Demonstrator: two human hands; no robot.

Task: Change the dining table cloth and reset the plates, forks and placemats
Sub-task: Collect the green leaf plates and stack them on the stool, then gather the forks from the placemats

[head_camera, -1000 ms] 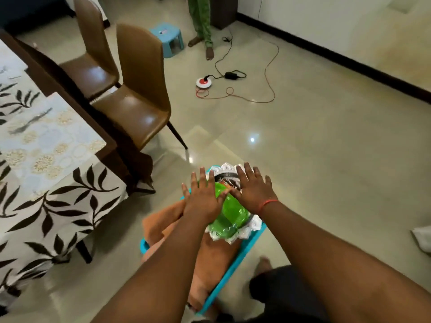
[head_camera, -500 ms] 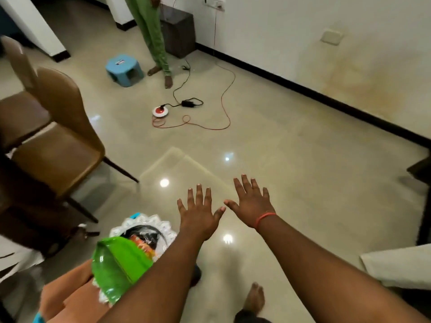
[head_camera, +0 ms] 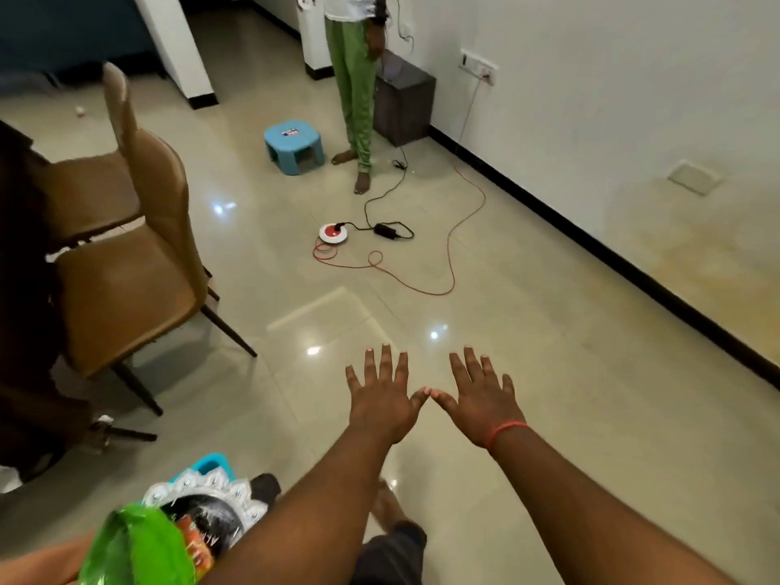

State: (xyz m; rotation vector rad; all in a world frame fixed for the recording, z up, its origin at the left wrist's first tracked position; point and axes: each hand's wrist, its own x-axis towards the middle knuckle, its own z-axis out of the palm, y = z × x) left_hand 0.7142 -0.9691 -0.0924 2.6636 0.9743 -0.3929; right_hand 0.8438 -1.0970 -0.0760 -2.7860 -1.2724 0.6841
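A glossy tiled floor (head_camera: pixel 527 331) is seen filling most of the frame, bounded on the right by a white wall (head_camera: pixel 612 78). Two brown chairs (head_camera: pixel 122 263) are set at the left, one behind the other. A standing person in green trousers (head_camera: pixel 354 90) is seen at the top, beside a blue stool (head_camera: pixel 294 145). An orange cable (head_camera: pixel 422 285) is looped across the floor to a round red-and-white socket (head_camera: pixel 333 233). The stacked plates and placemats (head_camera: pixel 185 525) are found at the bottom left, a green one uppermost over a silver-edged one. The left hand (head_camera: pixel 382 401) and right hand (head_camera: pixel 481 405) are held flat above the floor, fingers spread, nothing gripped, thumb tips almost touching.
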